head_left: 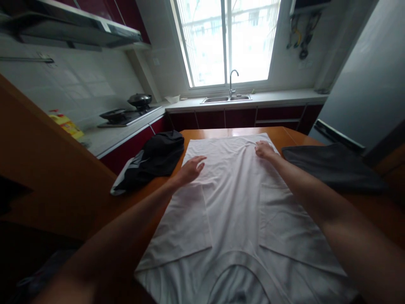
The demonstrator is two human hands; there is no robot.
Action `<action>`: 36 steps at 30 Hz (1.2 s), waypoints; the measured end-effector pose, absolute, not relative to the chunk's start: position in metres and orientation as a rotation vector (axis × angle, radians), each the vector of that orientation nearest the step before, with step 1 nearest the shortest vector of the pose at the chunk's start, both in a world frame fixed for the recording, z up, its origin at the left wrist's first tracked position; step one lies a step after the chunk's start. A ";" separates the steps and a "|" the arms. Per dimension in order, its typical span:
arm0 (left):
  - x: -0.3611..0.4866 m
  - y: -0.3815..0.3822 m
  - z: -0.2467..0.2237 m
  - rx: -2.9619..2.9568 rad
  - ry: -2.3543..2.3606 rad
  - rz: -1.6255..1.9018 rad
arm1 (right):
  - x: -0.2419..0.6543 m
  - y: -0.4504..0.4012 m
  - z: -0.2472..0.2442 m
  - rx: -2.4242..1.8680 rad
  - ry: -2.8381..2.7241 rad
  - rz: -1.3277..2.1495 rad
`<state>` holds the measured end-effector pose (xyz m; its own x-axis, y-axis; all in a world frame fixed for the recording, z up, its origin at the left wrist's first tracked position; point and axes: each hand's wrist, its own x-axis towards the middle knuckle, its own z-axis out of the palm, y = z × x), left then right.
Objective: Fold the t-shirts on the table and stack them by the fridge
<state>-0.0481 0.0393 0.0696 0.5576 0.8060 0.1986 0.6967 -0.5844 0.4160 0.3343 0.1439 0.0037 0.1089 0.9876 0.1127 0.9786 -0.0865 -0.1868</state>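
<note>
A white T-shirt lies spread on the wooden table, its collar toward me and its hem at the far side. Both sleeves lie folded inward over the body. My left hand is over the shirt's left side, thumb and fingers apart, holding nothing. Near the far right corner, my right hand has its fingers curled down onto the cloth, pinching it. Creases run from those fingers across the shirt.
On the orange-brown table, a black garment with a white part lies left and a dark grey folded cloth right. Beyond are a sink, a stove with pans, and a fridge at right.
</note>
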 end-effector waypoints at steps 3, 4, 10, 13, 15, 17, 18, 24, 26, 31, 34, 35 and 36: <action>-0.060 0.122 0.041 2.419 1.756 0.322 | 0.340 0.144 -0.008 -2.244 -1.899 0.093; -0.065 0.142 0.032 2.380 1.864 0.198 | 0.342 0.146 -0.012 -2.267 -1.885 0.112; -0.088 0.217 0.001 2.390 1.868 -0.005 | 0.359 0.159 -0.025 -2.344 -1.851 0.153; -0.085 0.242 0.001 2.426 1.825 -0.014 | 0.364 0.167 -0.024 -2.306 -1.805 0.053; -0.076 0.255 0.004 2.435 1.851 0.089 | 0.368 0.173 -0.023 -2.260 -1.779 -0.010; -0.066 0.265 0.005 2.425 1.874 0.199 | 0.372 0.181 -0.023 -2.250 -1.796 0.023; -0.061 0.269 0.004 2.406 1.881 0.216 | 0.375 0.185 -0.024 -2.268 -1.814 0.069; -0.056 0.285 -0.007 2.316 1.952 0.130 | 0.383 0.200 -0.027 -2.413 -1.766 0.145; -0.057 0.289 -0.008 2.299 1.968 0.171 | 0.384 0.204 -0.026 -2.385 -1.746 0.092; -0.052 0.297 -0.005 2.234 1.982 0.158 | 0.384 0.214 -0.025 -2.364 -1.752 0.181; -0.047 0.297 0.000 2.195 2.000 0.134 | 0.378 0.213 -0.021 -2.376 -1.638 0.163; -0.045 0.294 0.003 2.200 2.008 0.179 | 0.374 0.209 -0.017 -2.343 -1.609 0.122; -0.043 0.290 0.007 2.224 2.002 0.235 | 0.368 0.202 -0.012 -2.288 -1.609 0.077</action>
<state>-0.0434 0.2901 0.0075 0.1022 0.9945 0.0227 0.9727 -0.1047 0.2071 0.3677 0.2024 -0.0119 0.3568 0.9221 0.1497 0.9035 -0.2998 -0.3064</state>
